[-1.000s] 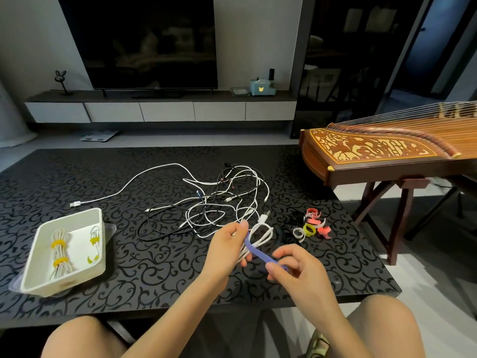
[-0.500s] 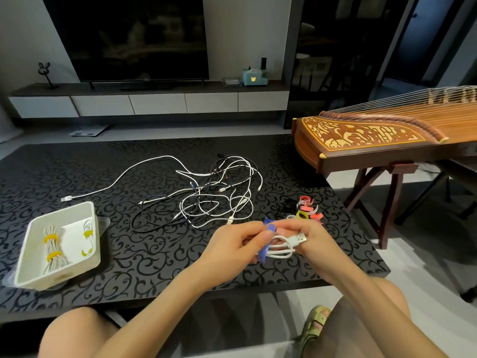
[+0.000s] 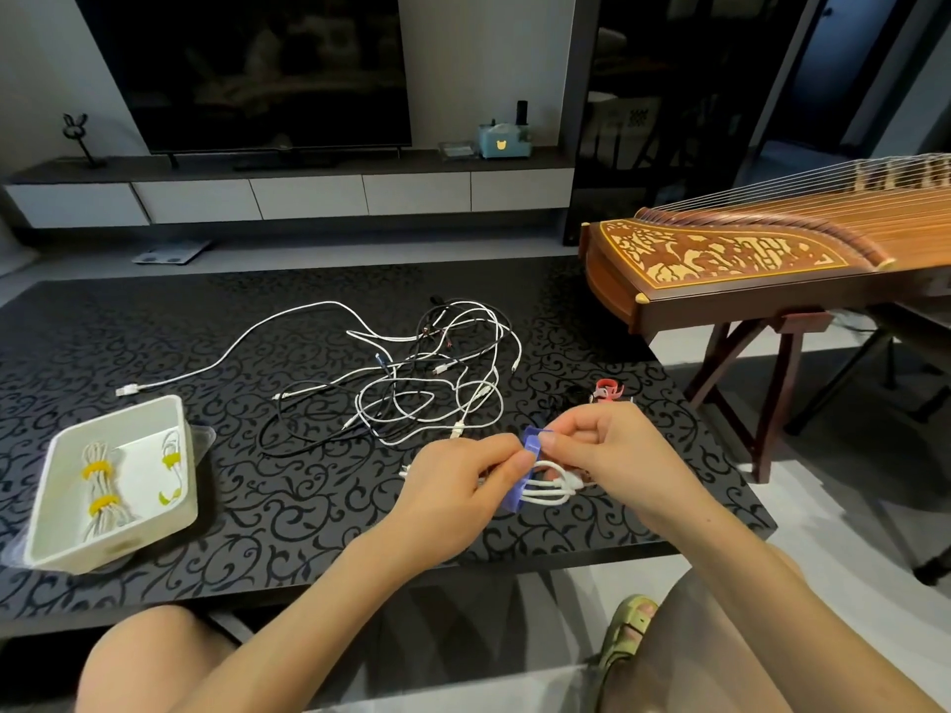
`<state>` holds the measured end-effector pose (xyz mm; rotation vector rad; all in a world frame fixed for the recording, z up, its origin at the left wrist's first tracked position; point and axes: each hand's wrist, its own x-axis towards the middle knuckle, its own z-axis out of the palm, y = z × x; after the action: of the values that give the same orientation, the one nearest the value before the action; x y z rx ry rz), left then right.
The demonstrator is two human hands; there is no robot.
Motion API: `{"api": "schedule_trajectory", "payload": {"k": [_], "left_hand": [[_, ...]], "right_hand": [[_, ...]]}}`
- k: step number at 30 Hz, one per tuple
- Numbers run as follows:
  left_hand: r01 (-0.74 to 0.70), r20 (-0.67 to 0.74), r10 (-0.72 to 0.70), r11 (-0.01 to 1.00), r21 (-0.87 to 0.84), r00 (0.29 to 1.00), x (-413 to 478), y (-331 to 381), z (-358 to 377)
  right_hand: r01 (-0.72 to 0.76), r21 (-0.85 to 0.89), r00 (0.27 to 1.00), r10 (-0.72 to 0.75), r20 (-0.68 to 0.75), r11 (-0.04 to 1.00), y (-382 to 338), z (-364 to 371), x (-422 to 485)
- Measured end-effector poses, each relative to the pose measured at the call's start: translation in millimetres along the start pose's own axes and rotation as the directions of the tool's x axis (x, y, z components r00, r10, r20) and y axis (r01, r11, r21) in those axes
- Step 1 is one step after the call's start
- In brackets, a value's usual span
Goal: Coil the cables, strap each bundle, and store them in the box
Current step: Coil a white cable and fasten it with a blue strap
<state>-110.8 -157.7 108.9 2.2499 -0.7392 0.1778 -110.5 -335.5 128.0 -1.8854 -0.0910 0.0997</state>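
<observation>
Both hands hold one small coiled white cable (image 3: 548, 488) above the near edge of the black table (image 3: 154, 326). The left hand (image 3: 458, 486) grips the coil, and the right hand (image 3: 612, 450) pinches a blue strap (image 3: 530, 445) wrapped around it. The white box (image 3: 116, 486) sits far left with strapped bundles inside.

Desk (image 3: 154, 584): black, glossy, with a scrolling vine pattern all over.
Box (image 3: 46, 512): white.
Coiled cables in the box (image 3: 100, 486): off-white, bound with yellow straps (image 3: 95, 469).
Loose cables (image 3: 437, 383): white and black, tangled together.
Coil (image 3: 550, 488) between the hands: white.
Strap (image 3: 530, 445) around that coil: blue-violet.
Spare straps (image 3: 607, 391): red or pink.
Zither (image 3: 746, 259): reddish-brown wood, with a panel of pale cream ornament on brown.
Sandal (image 3: 630, 625): pale green.
</observation>
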Motion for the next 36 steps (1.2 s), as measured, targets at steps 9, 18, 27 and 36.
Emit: {"api": "schedule_trajectory", "payload": {"k": [9, 18, 27, 36], "left_hand": [[0.09, 0.035, -0.087, 0.992, -0.092, 0.996, 0, -6, 2], [0.15, 0.097, -0.14, 0.984, -0.099, 0.985, 3, 1, 0], [-0.254, 0.096, 0.243, 0.959, 0.127, 0.965, -11, -16, -10], [-0.082, 0.198, 0.079, 0.997, 0.011, 0.977, 5, -13, -15]], "right_hand": [[0.05, -0.086, 0.999, -0.051, -0.016, 0.995, -5, 0, -7], [-0.173, 0.165, 0.983, 0.158, 0.097, 0.971, -4, 8, 2], [0.069, -0.052, 0.994, -0.073, -0.079, 0.996, -17, 0, 13], [0.329, -0.575, 0.825, -0.524, -0.212, 0.749, -35, 18, 18]]}}
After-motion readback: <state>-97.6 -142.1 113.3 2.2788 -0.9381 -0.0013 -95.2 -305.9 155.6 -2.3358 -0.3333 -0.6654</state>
